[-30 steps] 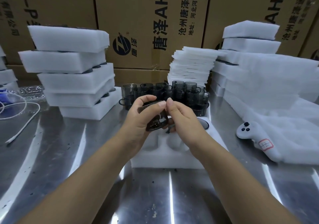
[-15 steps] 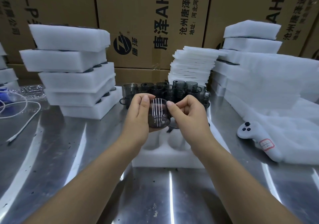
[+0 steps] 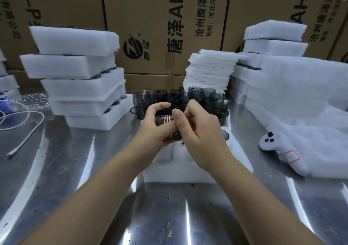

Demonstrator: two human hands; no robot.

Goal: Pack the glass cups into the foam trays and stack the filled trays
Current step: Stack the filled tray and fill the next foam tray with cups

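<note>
Both forearms reach over the steel table (image 3: 90, 192) and meet above the open foam tray (image 3: 178, 177). The left hand (image 3: 154, 129) curls around a smoky glass cup (image 3: 165, 120), thumb laid across its front. The right hand (image 3: 199, 133) pinches the same cup from the other side, thumb upright against the ribbed wall, other fingers curled in. Both grips are closed on the cup, which hangs just above the tray and hides its far pockets. Behind the tray crowds a cluster of glass cups (image 3: 207, 94), with thin foam sheets (image 3: 211, 69) beyond. Left of the tray rises a stack of filled trays (image 3: 81, 86). Right of the tray lies a white controller (image 3: 278, 150).
</note>
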